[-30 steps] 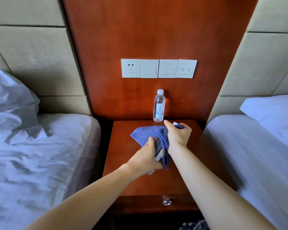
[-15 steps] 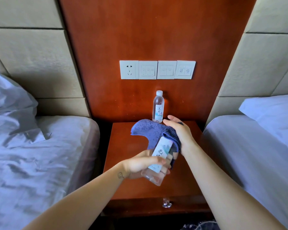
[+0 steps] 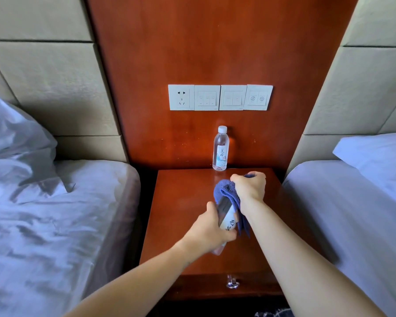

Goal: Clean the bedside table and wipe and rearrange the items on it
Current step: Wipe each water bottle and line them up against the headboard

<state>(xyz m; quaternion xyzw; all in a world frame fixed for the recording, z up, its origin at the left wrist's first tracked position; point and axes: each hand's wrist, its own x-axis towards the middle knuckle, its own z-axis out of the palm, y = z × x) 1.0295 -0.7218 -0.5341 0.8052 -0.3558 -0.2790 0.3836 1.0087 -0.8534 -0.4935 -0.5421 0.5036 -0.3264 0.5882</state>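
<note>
Above the red-brown bedside table (image 3: 181, 202), my left hand (image 3: 209, 229) grips a clear water bottle (image 3: 225, 217) around its lower half, tilted away from me. My right hand (image 3: 249, 186) clutches a blue cloth (image 3: 226, 191) wrapped over the bottle's upper end, which is hidden. Part of the cloth hangs down beside the bottle. A second water bottle (image 3: 220, 148) with a white cap stands upright at the back of the table, against the wooden wall panel.
A row of white wall switches and a socket (image 3: 220, 97) sits above the table. Beds with white sheets flank it, left bed (image 3: 44, 213) and right bed (image 3: 364, 202). A glass drawer knob (image 3: 232, 282) shows at the table's front.
The bottle in my left hand has turned back from a more exposed, label-up tilt. My right hand has closed the cloth over its top again.
</note>
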